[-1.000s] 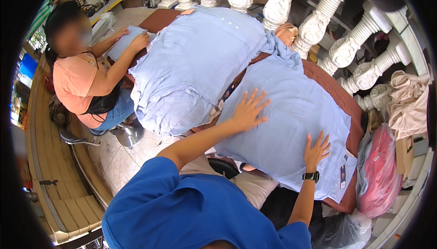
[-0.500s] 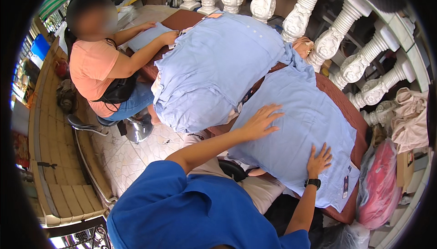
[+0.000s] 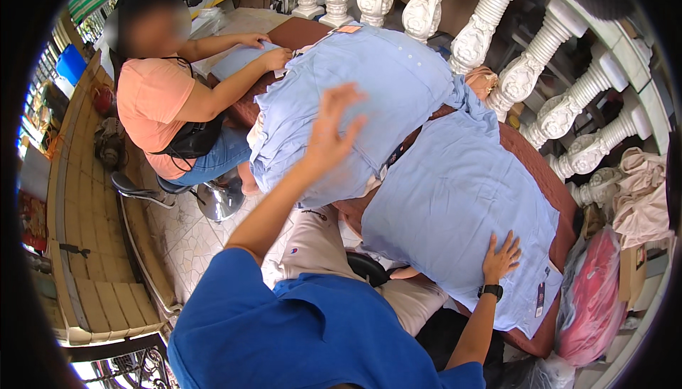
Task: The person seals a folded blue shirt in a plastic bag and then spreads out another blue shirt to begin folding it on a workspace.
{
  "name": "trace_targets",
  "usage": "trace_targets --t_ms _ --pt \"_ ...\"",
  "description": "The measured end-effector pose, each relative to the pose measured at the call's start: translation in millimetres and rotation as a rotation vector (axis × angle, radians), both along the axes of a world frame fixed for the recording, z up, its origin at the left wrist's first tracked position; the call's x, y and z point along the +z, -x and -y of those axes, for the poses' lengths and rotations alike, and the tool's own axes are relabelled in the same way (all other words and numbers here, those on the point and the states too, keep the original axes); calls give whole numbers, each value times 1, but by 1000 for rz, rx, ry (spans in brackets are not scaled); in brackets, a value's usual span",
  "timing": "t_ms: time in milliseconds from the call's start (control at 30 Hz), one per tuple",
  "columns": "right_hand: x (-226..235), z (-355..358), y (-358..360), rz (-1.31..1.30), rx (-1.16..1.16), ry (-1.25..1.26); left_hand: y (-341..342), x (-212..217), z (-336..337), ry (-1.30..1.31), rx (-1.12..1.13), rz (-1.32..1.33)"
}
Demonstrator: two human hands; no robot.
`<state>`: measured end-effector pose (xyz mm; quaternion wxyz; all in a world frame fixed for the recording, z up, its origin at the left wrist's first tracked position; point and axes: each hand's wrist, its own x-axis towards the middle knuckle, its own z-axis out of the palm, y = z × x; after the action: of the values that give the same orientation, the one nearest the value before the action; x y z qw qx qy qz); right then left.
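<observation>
A light blue shirt point(image 3: 455, 197) lies spread over the brown-covered table point(image 3: 543, 169), a hang tag point(image 3: 540, 299) at its lower right corner. On that shirt rests my right hand point(image 3: 501, 257), flat with its fingers apart, a black watch on the wrist. My left hand point(image 3: 334, 130) is raised, smeared by motion, in front of a heap of light blue shirts point(image 3: 369, 69) to the left. Its fingers look spread and nothing shows in them. A dark strip with a tag point(image 3: 391, 158) shows between the heap and the spread shirt.
Across at the left, a co-worker in an orange shirt point(image 3: 153, 98) handles a folded blue garment point(image 3: 241, 58). White balusters point(image 3: 515, 73) line the far side. At the right lie a red bundle in clear plastic point(image 3: 590, 304) and beige cloth point(image 3: 639, 193). A wooden bench point(image 3: 85, 204) curves along the left.
My left hand has lifted off the spread shirt and swung left and up over the heap. My right hand stays on the shirt. The view has shifted slightly.
</observation>
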<state>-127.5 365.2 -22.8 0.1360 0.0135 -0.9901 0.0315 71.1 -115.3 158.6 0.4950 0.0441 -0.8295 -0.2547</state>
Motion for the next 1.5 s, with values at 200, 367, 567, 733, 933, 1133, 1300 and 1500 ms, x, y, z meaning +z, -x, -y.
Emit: trace_targets --t_ms 200,367,567,733,933,1133,1300,1500 --pt "-2 -8 0 -17 -6 -18 51 31 189 -419 190 -218" --pt "-4 4 0 -9 17 -1 51 -2 361 -976 419 60" --pt "-1 5 2 -9 3 -23 39 -38 385 -1161 399 405" --pt "0 0 3 -19 -10 -13 38 -48 388 -1020 456 519" --pt "-1 1 2 -16 -10 -15 19 -72 403 -638 422 712" --pt "-2 -2 3 -36 -18 -37 9 -92 435 688 820 1216" --pt "-5 2 4 -42 10 -36 -16 -73 414 465 805 1128" --pt "-4 1 3 -27 -11 -29 -16 29 265 -33 927 1061"
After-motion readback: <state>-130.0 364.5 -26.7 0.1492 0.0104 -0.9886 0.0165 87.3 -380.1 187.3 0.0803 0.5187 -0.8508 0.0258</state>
